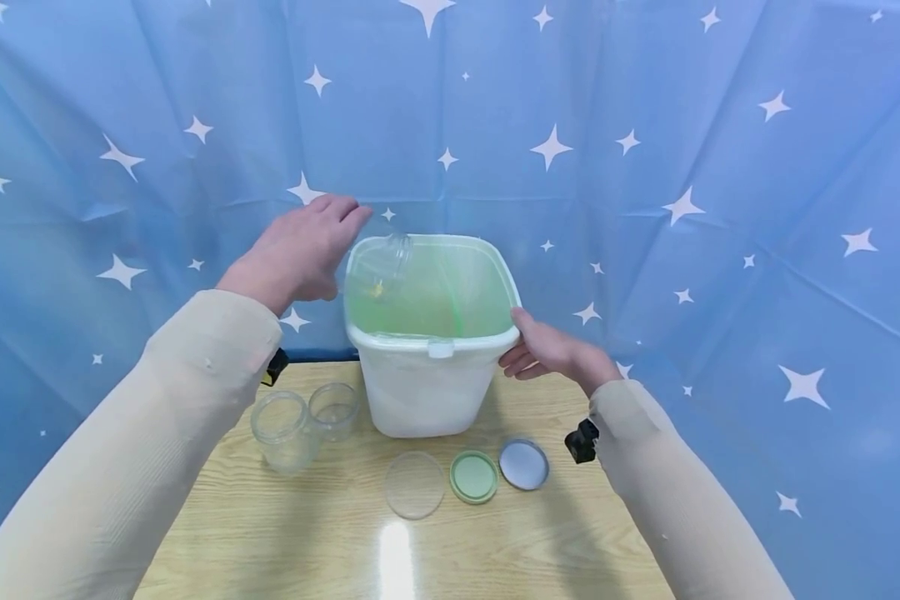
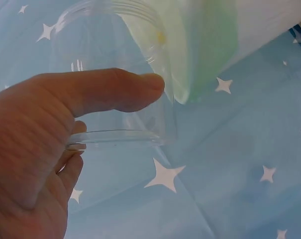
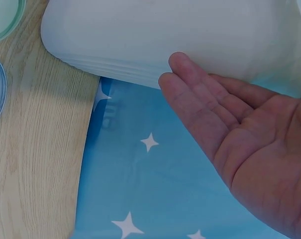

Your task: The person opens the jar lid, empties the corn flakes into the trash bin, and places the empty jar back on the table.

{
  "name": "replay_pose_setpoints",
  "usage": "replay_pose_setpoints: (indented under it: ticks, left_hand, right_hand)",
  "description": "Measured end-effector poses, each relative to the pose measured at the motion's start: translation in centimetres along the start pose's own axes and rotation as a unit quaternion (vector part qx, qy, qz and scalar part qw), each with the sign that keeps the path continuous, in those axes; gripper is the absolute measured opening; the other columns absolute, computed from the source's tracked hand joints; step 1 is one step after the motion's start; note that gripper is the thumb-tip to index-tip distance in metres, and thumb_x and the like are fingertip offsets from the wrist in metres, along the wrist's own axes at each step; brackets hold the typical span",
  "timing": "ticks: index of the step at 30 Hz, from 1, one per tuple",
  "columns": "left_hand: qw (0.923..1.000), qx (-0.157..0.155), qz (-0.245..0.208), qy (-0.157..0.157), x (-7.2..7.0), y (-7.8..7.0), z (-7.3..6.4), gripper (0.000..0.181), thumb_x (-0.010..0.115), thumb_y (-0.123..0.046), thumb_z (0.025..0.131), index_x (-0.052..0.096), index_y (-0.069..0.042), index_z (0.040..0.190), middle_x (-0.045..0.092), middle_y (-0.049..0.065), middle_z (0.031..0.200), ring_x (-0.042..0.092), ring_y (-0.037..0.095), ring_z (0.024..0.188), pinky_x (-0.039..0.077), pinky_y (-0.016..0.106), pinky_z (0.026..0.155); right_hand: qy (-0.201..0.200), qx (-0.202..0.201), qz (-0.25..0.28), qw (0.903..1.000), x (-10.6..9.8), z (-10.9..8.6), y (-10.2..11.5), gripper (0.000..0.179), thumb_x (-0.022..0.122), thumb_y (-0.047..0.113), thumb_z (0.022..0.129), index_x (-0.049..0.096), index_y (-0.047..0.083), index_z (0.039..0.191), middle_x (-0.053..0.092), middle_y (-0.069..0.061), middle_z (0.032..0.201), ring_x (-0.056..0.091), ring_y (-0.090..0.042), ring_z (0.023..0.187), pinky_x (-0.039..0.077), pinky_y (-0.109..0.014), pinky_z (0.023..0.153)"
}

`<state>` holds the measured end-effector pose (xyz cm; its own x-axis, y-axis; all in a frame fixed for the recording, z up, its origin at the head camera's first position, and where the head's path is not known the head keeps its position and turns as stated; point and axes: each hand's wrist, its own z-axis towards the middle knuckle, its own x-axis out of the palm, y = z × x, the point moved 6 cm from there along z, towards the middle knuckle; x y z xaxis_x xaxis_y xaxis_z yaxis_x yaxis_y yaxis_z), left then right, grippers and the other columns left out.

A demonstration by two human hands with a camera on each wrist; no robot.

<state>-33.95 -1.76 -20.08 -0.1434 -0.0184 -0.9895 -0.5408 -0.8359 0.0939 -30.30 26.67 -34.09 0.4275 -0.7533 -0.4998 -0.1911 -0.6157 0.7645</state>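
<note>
My left hand [image 1: 300,254] grips a clear plastic jar [image 1: 378,260] at the bin's left rim. The jar lies tipped on its side, its threaded mouth toward the bin's inside. A small yellow bit [image 2: 161,38] shows near that mouth; whether it is inside the jar I cannot tell. In the left wrist view the thumb lies across the jar [image 2: 140,122]. The white bin [image 1: 431,387] stands upright, with a pale green interior. My right hand [image 1: 547,346] rests against its right side, thumb at the rim and fingers [image 3: 190,104] nearly straight along the outer wall.
Two open clear jars [image 1: 281,437] stand left of the bin on the wooden table [image 1: 330,533]. In front lie a clear round lid [image 1: 414,485], a green lid [image 1: 474,477] and a grey-rimmed lid [image 1: 524,464]. A blue star-patterned curtain [image 1: 480,108] hangs behind.
</note>
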Motion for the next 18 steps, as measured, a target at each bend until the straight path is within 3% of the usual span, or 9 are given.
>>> replay_pose_setpoints:
  ticks: [18]
  left_hand:
    - [0.9997, 0.013, 0.017, -0.012, -0.56, -0.64, 0.07, 0.097, 0.079, -0.003, 0.071, 0.026, -0.006, 0.152, 0.032, 0.018, 0.154, 0.026, 0.037, 0.144, 0.036, 0.055, 0.112]
  right_hand:
    - [0.001, -0.006, -0.002, 1.0000, 0.06, -0.06, 0.22, 0.080, 0.005, 0.056, 0.101, 0.052, -0.003, 0.127, 0.058, -0.029, 0.126, 0.061, -0.039, 0.113, 0.049, -0.048, 0.102]
